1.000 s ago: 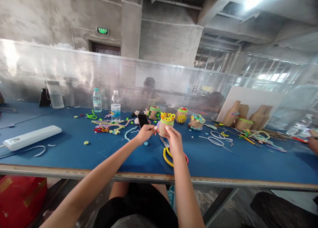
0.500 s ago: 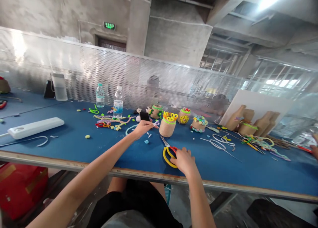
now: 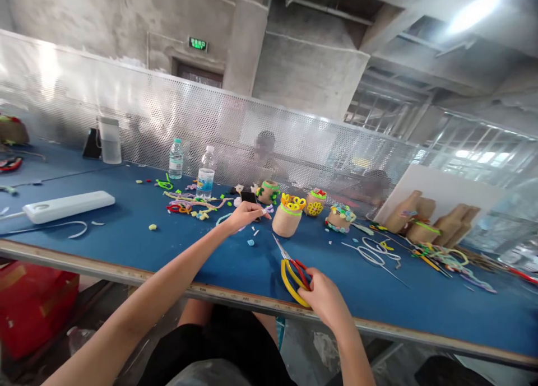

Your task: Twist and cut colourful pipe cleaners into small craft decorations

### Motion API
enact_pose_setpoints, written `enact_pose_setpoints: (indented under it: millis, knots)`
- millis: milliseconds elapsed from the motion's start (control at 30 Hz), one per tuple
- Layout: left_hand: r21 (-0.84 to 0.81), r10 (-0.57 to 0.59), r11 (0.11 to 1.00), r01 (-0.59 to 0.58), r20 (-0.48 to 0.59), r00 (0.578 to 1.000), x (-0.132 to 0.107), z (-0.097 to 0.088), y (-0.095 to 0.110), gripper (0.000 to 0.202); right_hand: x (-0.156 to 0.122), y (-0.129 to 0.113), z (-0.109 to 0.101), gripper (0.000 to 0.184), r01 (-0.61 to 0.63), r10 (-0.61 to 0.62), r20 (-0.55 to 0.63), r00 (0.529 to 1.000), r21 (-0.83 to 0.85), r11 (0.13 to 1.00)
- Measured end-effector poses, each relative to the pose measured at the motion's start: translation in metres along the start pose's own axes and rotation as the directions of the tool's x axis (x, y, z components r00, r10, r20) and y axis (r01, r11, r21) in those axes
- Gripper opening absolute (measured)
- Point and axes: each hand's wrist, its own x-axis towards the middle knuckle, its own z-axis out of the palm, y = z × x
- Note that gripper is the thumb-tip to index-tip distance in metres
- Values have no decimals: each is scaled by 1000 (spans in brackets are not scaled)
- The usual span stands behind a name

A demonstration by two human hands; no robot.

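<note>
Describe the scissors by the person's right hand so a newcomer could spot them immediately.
Along the near edge of the long blue worktable, look just right of centre, where the person's right hand reaches down. At its fingers lie scissors, blades pointing away, set apart by one large yellow loop handle and a red one, unlike the soft pipe cleaners beside them.

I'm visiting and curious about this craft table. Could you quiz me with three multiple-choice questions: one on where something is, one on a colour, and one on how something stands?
1. What is the right hand on?
A) the scissors
B) a water bottle
C) a power strip

2. What colour are the loops on top of the nearest jar?
A) green
B) yellow
C) purple

3. How does that jar stand?
A) on its side
B) upside down
C) upright

Answers:
1 A, the hand closes over the yellow and red handles.
2 B, yellow curls crown the rim.
3 C, its base is down, loops on top.
</note>
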Motion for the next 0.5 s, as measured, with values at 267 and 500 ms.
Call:
enact_pose_setpoints:
  millis: [267,500]
  knots:
    - [-137,46,989,-52,-47,998,1,-9,2,41,1,-12,25,30,50,-334,53,941,955,292]
    - [-164,87,982,-92,-38,995,1,-11,6,36,22,-42,51,19,338,-232,-309,922,936,96]
